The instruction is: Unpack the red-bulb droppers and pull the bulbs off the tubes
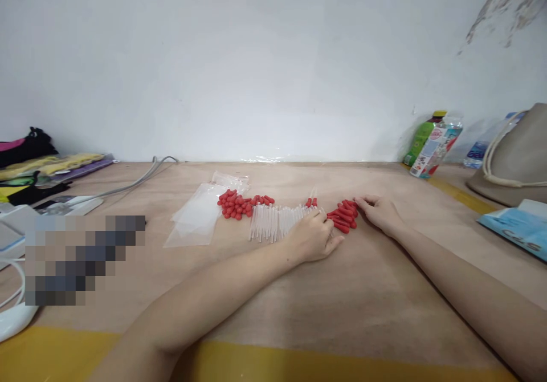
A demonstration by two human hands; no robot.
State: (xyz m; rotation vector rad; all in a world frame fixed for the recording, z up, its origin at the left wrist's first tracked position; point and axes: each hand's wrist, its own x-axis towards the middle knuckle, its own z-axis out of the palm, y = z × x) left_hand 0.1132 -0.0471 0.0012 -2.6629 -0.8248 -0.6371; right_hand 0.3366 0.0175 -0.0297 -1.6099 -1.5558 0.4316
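My left hand (pixel 314 236) rests at the right end of a row of clear thin dropper tubes (pixel 269 222). Its fingers curl together, the thumb points right, and whatever lies under them is hidden. Just right of it is a stack of red rubber dropper bulbs (pixel 344 216), their left ends partly covered by that hand. My right hand (pixel 378 211) is at the stack's right side, fingers bent and close together, fingertips against the bulb ends. Whether it grips one is unclear. Loose red bulbs (pixel 237 205) form a pile left of the tubes. Two red-bulbed droppers (pixel 311 201) lie behind the row.
Clear plastic bags (pixel 194 216) lie left of the bulbs. Farther left are a grey cable (pixel 137 182), folded cloths (pixel 77 162) and a pixelated patch. Bottles (pixel 433 145), a beige bag (pixel 517 148) and a blue packet (pixel 519 228) stand or lie at right. A white wall closes the back.
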